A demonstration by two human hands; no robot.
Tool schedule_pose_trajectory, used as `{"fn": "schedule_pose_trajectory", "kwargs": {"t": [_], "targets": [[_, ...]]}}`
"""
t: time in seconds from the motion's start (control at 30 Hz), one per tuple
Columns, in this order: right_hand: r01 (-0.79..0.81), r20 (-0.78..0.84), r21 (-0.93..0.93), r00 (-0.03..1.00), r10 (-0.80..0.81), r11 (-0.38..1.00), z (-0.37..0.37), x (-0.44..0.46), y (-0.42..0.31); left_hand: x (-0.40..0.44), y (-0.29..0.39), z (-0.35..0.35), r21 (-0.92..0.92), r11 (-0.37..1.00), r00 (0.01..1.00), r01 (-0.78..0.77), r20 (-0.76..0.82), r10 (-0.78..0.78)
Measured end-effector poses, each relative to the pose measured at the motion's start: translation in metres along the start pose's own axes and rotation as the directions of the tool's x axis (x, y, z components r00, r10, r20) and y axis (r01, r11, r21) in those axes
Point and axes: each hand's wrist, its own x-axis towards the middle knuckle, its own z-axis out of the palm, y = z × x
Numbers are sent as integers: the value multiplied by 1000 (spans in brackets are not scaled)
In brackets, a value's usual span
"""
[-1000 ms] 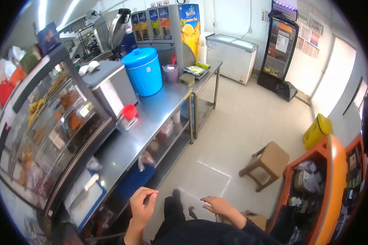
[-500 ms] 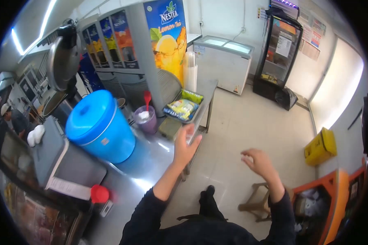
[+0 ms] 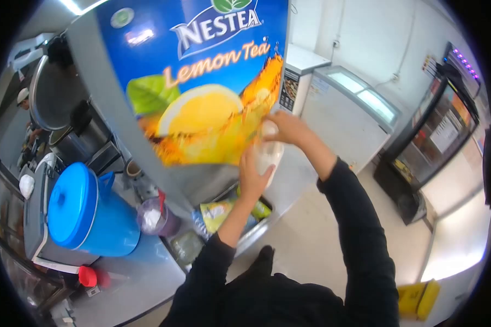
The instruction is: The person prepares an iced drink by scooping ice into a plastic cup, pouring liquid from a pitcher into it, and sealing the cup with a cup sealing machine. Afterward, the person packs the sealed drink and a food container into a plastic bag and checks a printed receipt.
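While the left hand (image 3: 253,170) grips the stack of plastic cups (image 3: 268,156), the right hand (image 3: 287,129) covers its top; blur hides whether those fingers have closed. An uneven pull could tip the stack onto the yellow packet (image 3: 215,212) below the grip. The cups' far side is hidden.

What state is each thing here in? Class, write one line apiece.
Cup stack, nested, held
Left hand, closed around the cup stack
Right hand, at the stack's top, fingers curled, blurred
Blue cooler, lid on
Purple tub, open, red utensil standing in it
Chest freezer, top shut
Upright fridge, door apparently shut
Light strip, lit purple
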Motion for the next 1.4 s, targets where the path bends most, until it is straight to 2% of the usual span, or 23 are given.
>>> {"fn": "schedule_pose_trajectory", "kwargs": {"t": [0.03, 0.13, 0.17, 0.23, 0.33, 0.43, 0.47, 0.5, 0.57, 0.6, 0.67, 0.77, 0.8, 0.83, 0.9, 0.93, 1.0, 1.1, 1.17, 1.23, 1.3, 1.4], "targets": [[35, 116, 26, 993, -38, 999, -4, 12, 20, 19, -8, 17, 24, 999, 1000, -25, -2, 25], [205, 149, 215, 960, -239, 955, -18, 8, 59, 22, -4, 53, 88, 996, 1000, 12, 19, -13], [249, 143, 293, 943, -300, 923, -22, 11, 71, 24, -7, 65, 31, 998, 998, 47, 29, -48], [306, 139, 330, 920, -366, 893, -25, 16, 87, 31, -14, 81, -66, 994, 994, 89, 70, -85], [407, 124, 353, 872, -474, 842, -31, 38, 103, 36, -6, 88, -22, 987, 987, 160, -5, -160], [523, 148, 404, 772, -618, 751, -28, 50, 107, 28, -4, 95, -107, 962, 943, 252, -194, -269], [565, 159, 410, 729, -666, 716, -29, 54, 106, 25, 5, 97, 10, 954, 934, 300, -207, -292], [596, 167, 418, 692, -703, 686, -32, 58, 107, 21, 5, 103, -19, 951, 919, 309, -249, -304], [647, 117, 446, 643, -757, 619, -33, 59, 112, 10, -2, 115, -83, 946, 895, 314, -308, -324], [664, 94, 458, 625, -775, 591, -37, 60, 115, 10, -4, 114, -47, 947, 890, 316, -331, -314], [742, -236, 508, 609, -757, 439, -73, 66, 125, 7, -1, 112, 5, 944, 873, 331, -382, -304], [489, -136, 785, 735, -664, 379, -118, 63, 152, 9, 27, 103, 349, 816, 859, 461, -406, -312], [371, -94, 869, 772, -628, 326, -109, 56, 165, 11, 49, 104, 405, 822, 840, 400, -521, -153], [243, -44, 934, 807, -589, 263, -96, 51, 175, 9, 63, 106, 274, 921, 843, 277, -529, -96], [144, -58, 985, 796, -602, 95, -69, 39, 187, 0, 92, 112, -31, 999, 840, 8, -542, -24], [73, -39, 997, 786, -617, 30, -57, 29, 194, 1, 111, 117, -175, 983, 866, 55, -481, -134], [17, 0, 1000, 775, -631, 22, -48, 20, 206, 21, 154, 126, -430, 893, 900, 132, -325, -290], [-34, 21, 999, 739, -673, -6, -49, 19, 225, 41, 183, 130, -505, 802, 834, 319, -252, -491], [-63, 22, 998, 684, -729, -29, -50, 20, 244, 66, 190, 151, -387, 897, 694, 211, -587, -417], [-129, 19, 988, 642, -766, -83, -50, 17, 258, 73, 191, 161, -160, 960, 688, 232, -670, -278], [-188, 30, 977, 595, -803, -103, -48, 14, 269, 59, 187, 163, 144, 943, 837, 299, -514, -187], [-234, 49, 969, 502, -863, -81, -37, 14, 287, 61, 190, 176, 360, 899, 905, 248, -416, -83]]}}
